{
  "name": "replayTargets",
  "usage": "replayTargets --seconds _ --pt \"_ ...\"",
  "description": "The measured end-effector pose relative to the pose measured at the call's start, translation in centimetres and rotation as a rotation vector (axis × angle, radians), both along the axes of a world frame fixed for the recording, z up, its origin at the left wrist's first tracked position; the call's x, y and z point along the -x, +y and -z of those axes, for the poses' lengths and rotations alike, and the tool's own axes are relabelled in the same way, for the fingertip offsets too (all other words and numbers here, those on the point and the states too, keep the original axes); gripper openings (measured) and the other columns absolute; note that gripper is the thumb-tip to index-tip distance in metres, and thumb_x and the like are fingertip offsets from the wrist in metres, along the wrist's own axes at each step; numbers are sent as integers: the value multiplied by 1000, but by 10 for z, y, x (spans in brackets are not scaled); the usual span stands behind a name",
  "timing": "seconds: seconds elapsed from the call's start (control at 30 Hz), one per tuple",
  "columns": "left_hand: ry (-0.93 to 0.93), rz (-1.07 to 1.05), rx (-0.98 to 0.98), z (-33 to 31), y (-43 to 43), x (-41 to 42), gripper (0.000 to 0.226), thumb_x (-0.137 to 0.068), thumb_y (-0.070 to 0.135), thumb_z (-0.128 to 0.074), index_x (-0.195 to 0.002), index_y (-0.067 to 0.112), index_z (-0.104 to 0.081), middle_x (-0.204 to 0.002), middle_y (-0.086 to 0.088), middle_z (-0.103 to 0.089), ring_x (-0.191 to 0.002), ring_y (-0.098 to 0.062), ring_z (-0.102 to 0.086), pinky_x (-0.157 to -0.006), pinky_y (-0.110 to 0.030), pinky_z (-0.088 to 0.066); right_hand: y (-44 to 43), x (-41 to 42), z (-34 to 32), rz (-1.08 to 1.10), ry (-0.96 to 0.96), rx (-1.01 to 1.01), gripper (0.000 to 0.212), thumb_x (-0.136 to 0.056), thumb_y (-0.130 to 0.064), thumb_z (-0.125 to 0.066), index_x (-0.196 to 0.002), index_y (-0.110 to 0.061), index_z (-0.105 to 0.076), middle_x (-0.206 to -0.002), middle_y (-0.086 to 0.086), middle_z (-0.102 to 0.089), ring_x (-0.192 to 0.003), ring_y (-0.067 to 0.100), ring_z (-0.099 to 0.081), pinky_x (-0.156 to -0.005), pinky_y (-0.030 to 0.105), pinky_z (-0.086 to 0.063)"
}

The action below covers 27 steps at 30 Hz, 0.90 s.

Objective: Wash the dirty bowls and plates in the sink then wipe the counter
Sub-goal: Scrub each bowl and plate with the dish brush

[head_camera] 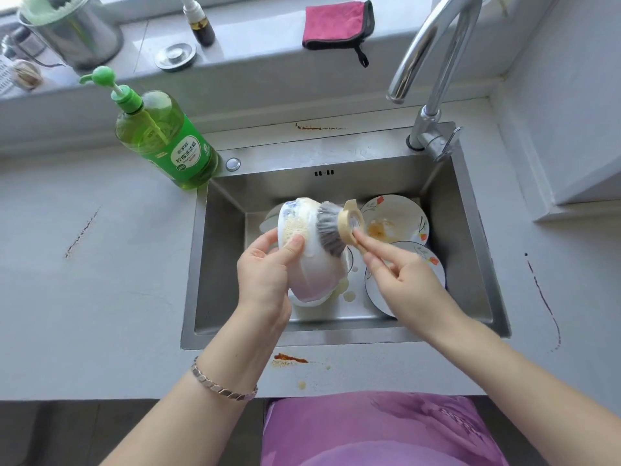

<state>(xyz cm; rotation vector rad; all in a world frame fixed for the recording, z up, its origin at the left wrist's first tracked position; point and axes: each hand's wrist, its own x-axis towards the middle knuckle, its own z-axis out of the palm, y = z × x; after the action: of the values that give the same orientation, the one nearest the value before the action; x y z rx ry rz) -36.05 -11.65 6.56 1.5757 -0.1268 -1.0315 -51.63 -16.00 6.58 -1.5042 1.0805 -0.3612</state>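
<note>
Over the steel sink [470, 264], my left hand [265, 270] grips a white bowl [316, 270] tilted on its side, thumb on its soapy rim. My right hand [400, 277] holds the wooden handle of a round dish brush [336, 227]; its grey bristles press against the bowl's foamy inside. A dirty flowered plate [396, 220] with orange residue lies at the sink's back right. A second flowered plate [433, 264] lies partly under my right hand. Another white dish [270, 220] shows behind the bowl.
A green pump bottle of dish soap [168, 142] stands at the sink's back left corner. The faucet [433, 72] arches over the back right. A pink cloth [336, 25] lies on the ledge. Brown stains [290, 358] mark the grey counter [100, 280] in front of the sink.
</note>
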Motion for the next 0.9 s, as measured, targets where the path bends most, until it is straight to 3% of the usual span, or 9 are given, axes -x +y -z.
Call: replayTargets --seconds 0.07,0.17,0.27,0.37,0.4,0.47,0.53,0.63,0.9 --pt "0 -1 -1 -1 -2 -1 24 -84 2 -63 -107 8 -63 -80 -3 -71 -74 -20 -66 -68 -31 -54 9 4 2 -39 35 52 40 -98 -16 -42 -127 -43 -47 -44 -22 -51 -47 -4 -50 -56 10 -36" --pt "-28 25 3 0 -1 -3 21 -83 1 -63 -101 11 -63 -69 4 -72 -66 -14 -67 -62 -25 -56 21 9 8 -58 74 81 42 -97 -21 -45 -119 -57 -47 -84 4 -73 -79 20 -66 -76 37 -53" --pt "-47 109 4 0 2 0 19 -81 -1 -64 -96 11 -64 -66 5 -72 -62 -10 -67 -58 -23 -55 4 8 6 -1 38 19 39 -98 -15 -43 -127 -40 -47 -41 -22 -50 -46 -4 -52 -49 10 -39" --pt "-53 173 33 -5 4 2 20 -81 -3 -64 -94 12 -64 -67 2 -72 -61 -9 -66 -55 -21 -53 -18 8 3 85 -8 -71 37 -98 -11 -42 -132 -25 -49 -52 -25 -61 -57 -8 -61 -52 12 -47" --pt "-56 193 45 -7 4 0 20 -80 -3 -64 -94 12 -64 -67 1 -72 -61 -10 -66 -55 -22 -54 -23 8 5 104 -18 -118 37 -99 -12 -41 -133 -23 -49 -45 -23 -56 -47 -6 -57 -43 11 -43" --pt "-49 226 68 -11 4 -4 21 -79 -3 -63 -94 11 -65 -70 0 -72 -64 -12 -67 -58 -25 -56 -31 12 13 153 -17 -244 37 -99 -16 -40 -133 -29 -49 -35 -16 -30 -29 0 -29 -32 8 -20" --pt "-22 247 93 -15 4 -9 21 -76 -2 -63 -93 11 -65 -72 -1 -73 -66 -13 -67 -60 -27 -55 -35 17 18 189 -34 -350 36 -99 -20 -41 -131 -35 -50 -41 -13 -22 -34 3 -17 -35 9 -14" --pt "47 218 132 -19 3 -14 27 -69 5 -63 -96 8 -65 -73 0 -72 -63 -11 -67 -53 -22 -54 -32 22 25 192 -46 -423 34 -99 -22 -41 -129 -38 -50 -45 -8 -20 -36 5 -16 -36 10 -14" --pt "161 -100 145 -17 -11 -9 23 -89 5 -56 -112 7 -60 -94 -3 -66 -68 -8 -66 -53 -20 -53 11 14 32 210 -96 -469 36 -100 -19 -40 -127 -40 -48 -43 -11 -22 -35 4 -18 -33 12 -15"
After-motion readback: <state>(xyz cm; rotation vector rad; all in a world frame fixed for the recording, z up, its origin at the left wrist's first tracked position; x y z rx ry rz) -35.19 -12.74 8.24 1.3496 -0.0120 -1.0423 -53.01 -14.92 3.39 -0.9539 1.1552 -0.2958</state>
